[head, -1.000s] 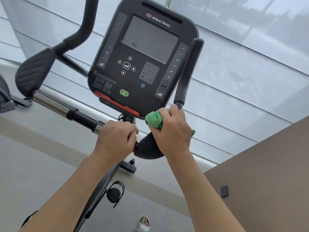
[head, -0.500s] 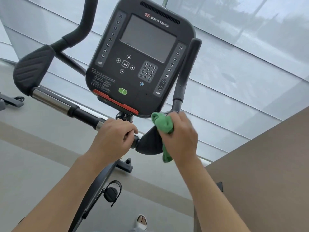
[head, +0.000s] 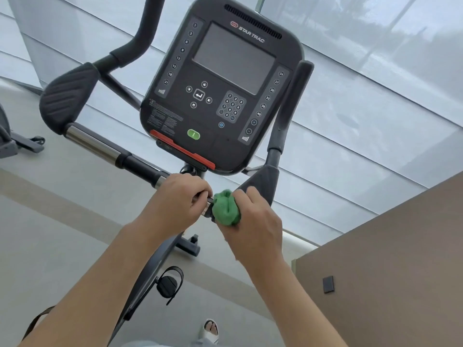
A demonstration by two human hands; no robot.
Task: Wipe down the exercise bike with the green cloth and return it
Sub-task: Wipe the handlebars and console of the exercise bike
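Left hand curled round the handlebar near its middle, knuckles up, fingers wrapped over the bar just below the console. Right hand gripping the cloth, bunched into a green wad and pressed against the bar right beside the left hand, nearly touching its fingertips. Wad sitting where the bar meets the right elbow pad; thumb side of the right hand up against that pad.

Console dark, screen blank, labelled STAR TRAC along the top. Number keypad at lower right of the screen, arrow keys with an enter key to its left, green button below, red strip along the bottom edge. Columns of numbered level buttons down both sides.

Left elbow pad at the far end of the bar, chrome section between it and the left hand. Upright grips rising from both sides: the left one bent, the right one straight and beside the console.

Below the arms, bike frame sloping down, pedal with strap, a sandalled foot on the grey floor. Brown wall panel at right, small dark plate on it. Pale frosted glass behind everything.
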